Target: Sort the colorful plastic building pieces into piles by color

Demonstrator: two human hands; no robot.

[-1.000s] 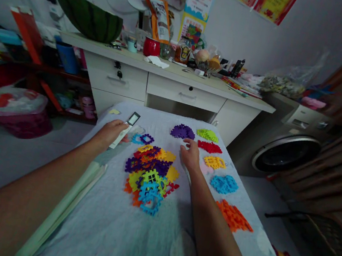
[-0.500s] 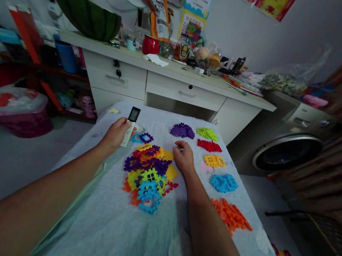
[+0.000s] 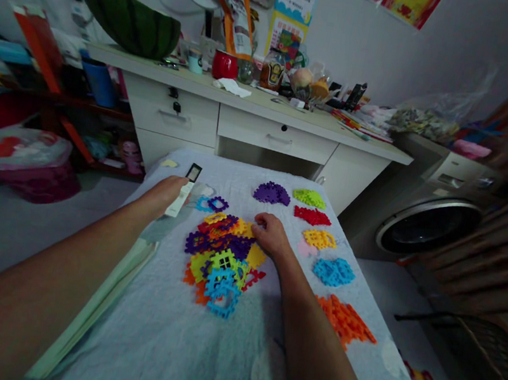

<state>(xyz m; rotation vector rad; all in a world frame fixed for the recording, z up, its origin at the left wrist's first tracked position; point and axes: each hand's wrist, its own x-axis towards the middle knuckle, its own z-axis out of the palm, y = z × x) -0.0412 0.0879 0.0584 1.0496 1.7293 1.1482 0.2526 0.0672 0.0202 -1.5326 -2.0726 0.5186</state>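
Observation:
My left hand (image 3: 163,196) is closed around a white remote control (image 3: 180,197) with a dark-framed screen, held over the left side of the cloth-covered table. Beside the mixed pile of colourful plastic building pieces (image 3: 224,259) rests my right hand (image 3: 270,234). Its fingers are curled at the edge of a yellow piece (image 3: 244,228); whether they grip it is hidden. A purple frame piece (image 3: 218,204) and a light blue one lie just behind the pile.
Sorted heaps run along the table's right: purple (image 3: 273,193), green (image 3: 309,197), red (image 3: 311,216), yellow (image 3: 319,239), blue (image 3: 333,271) and orange (image 3: 346,322). A cluttered white desk (image 3: 276,137) stands behind, with a washing machine (image 3: 424,210) to the right.
My left hand has moved left and slightly nearer to me with the remote control, which is now tilted more. My right hand has shifted slightly left, toward the pile's yellow pieces.

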